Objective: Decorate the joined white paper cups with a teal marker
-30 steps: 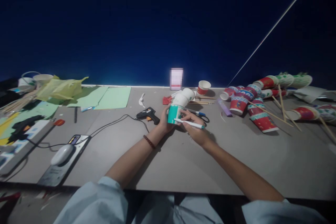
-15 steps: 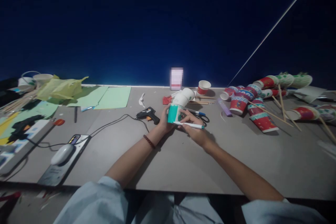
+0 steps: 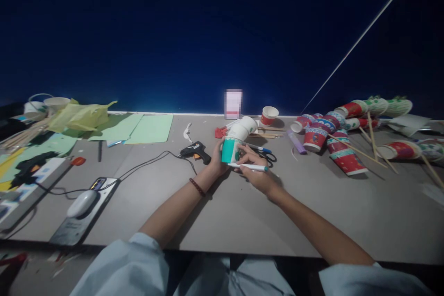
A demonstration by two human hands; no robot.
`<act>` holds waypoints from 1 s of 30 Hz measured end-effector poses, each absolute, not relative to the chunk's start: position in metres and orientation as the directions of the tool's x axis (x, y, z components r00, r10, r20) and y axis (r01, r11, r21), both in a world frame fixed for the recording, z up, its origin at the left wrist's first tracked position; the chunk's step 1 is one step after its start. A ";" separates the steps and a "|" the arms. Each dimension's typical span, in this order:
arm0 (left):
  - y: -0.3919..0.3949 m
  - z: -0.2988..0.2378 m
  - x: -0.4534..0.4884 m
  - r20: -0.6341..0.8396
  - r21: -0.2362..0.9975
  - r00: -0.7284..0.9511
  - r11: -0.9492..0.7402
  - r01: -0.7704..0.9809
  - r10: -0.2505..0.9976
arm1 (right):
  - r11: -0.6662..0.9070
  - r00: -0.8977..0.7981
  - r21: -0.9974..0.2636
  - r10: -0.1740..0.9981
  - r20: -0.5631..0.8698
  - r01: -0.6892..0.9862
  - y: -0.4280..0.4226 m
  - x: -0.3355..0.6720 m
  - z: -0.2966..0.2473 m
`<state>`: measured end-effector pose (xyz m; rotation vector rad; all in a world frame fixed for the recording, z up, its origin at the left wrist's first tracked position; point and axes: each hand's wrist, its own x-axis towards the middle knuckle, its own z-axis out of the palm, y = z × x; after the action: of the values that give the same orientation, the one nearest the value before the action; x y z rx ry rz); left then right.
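A curved chain of white paper cups (image 3: 238, 131) is in my left hand (image 3: 217, 159), whose fingers wrap round the left side of the nearest cup. That cup has a broad green band (image 3: 228, 150) on it. Between the fingers of my right hand (image 3: 255, 171) is a white marker (image 3: 252, 166) with a green end, lying nearly level. The marker's left end is at the cup's lower rim; I cannot tell whether it touches. Some right fingers rest against the cup's right side. Black-handled scissors (image 3: 271, 157) and a blue-capped marker (image 3: 262, 149) lie just beyond my right hand.
A black glue gun (image 3: 196, 150) with its cord lies left of my hands. Farther left are a phone (image 3: 85, 210), a white power strip (image 3: 38, 189) and green paper sheets (image 3: 151, 128). Red patterned cup chains (image 3: 317, 134) with sticks lie right; a single paper cup (image 3: 269, 115) stands behind.
The marker's left end has shifted slightly left and down along the cup's lower rim, with a small movement of my right hand. My left hand and the cups stay in place.
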<state>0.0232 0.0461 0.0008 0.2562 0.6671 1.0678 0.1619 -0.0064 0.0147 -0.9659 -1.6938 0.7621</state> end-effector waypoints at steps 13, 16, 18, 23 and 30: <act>0.045 0.003 0.022 -0.288 0.519 0.413 0.503 -0.691 0.864 | 0.399 -0.053 -0.917 0.915 0.399 -0.012 -0.004 0.167 0.011; 0.045 0.001 0.022 -0.288 0.526 0.425 0.512 -0.679 0.858 | 0.415 0.032 -0.910 0.909 0.415 0.011 -0.003 0.167 0.012; 0.044 0.001 0.021 -0.306 0.528 0.428 0.526 -0.667 0.850 | 0.410 0.049 -0.911 0.910 0.412 0.038 -0.001 0.168 0.013; 0.043 0.002 0.020 -0.323 0.539 0.439 0.545 -0.642 0.838 | 0.381 0.052 -0.924 0.923 0.382 0.030 0.002 0.168 0.013; 0.042 0.004 0.020 -0.308 0.516 0.463 0.554 -0.653 0.831 | 0.331 0.031 -0.943 0.943 0.332 0.028 0.001 0.168 0.009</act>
<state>0.0204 0.0424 0.0037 0.3486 0.5720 0.9352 0.1679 0.0014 0.0090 -0.9889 -1.3404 0.9214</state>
